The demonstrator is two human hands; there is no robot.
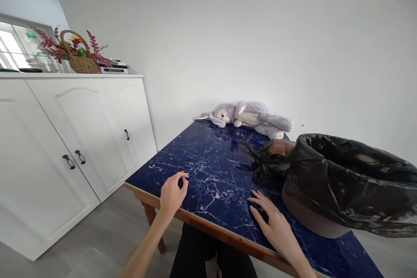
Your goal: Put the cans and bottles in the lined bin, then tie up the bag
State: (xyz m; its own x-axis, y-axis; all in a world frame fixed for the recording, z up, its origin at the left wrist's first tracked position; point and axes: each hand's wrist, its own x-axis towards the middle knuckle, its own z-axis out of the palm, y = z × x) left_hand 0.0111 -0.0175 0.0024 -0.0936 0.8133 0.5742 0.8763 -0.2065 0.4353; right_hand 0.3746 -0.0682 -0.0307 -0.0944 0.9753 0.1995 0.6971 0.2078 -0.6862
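Note:
My left hand [172, 194] rests near the front left edge of a blue marble-patterned table [208, 169]. Its fingers bend loosely, with a gap between thumb and forefinger and nothing held. Flat on the tabletop to the right, my right hand [272, 223] has its fingers stretched out and is empty. Just right of it stands a trash bin [312, 215] lined with a black plastic bag [325, 178]. Behind my right hand and against the bin lies a knotted black bag [272, 156] with something orange-brown showing through.
A grey plush bunny [250, 115] lies on its side at the table's far end by the wall. To the left is a white cabinet [81, 126] with black handles. On top stand a flower basket [83, 63], a plastic bottle [32, 43] and a white device [114, 67].

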